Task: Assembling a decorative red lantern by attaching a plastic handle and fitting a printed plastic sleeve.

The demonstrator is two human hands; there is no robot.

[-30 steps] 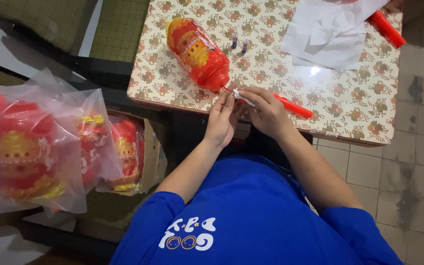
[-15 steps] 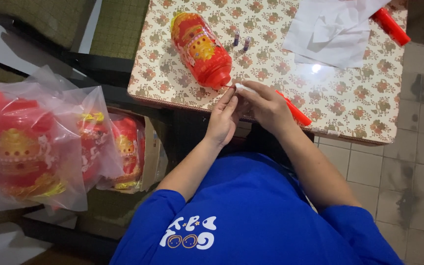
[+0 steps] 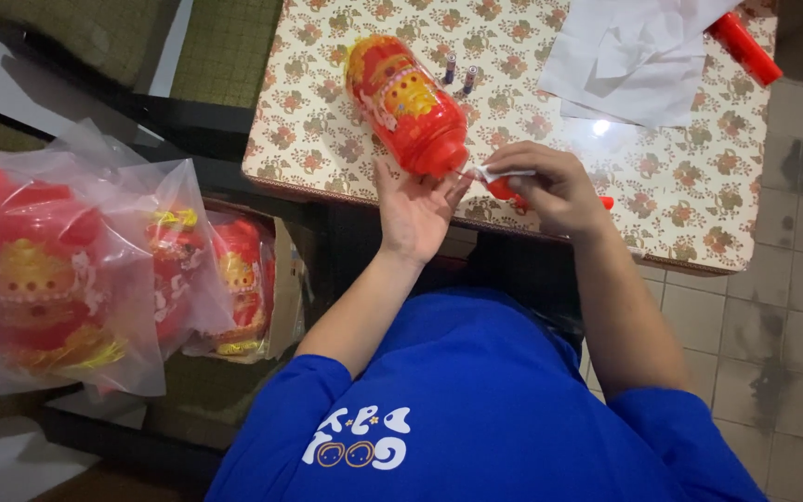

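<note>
Left hand: your left hand (image 3: pixel 417 212) lies palm up and open, fingertips touching the narrow end of the red and gold plastic lantern figure (image 3: pixel 405 104).
Right hand: your right hand (image 3: pixel 550 189), just beside it, pinches a small white tab (image 3: pixel 493 173) and closes on a thin red stick (image 3: pixel 513 191).
Beyond the lantern: two small dark batteries (image 3: pixel 458 72) on the floral tablecloth (image 3: pixel 699 186).
Far right: white paper sheets (image 3: pixel 634 56), red tube (image 3: pixel 743 46).

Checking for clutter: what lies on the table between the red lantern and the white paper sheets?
Two small batteries lie between the red lantern and white paper sheets, seen from the head view.
</note>
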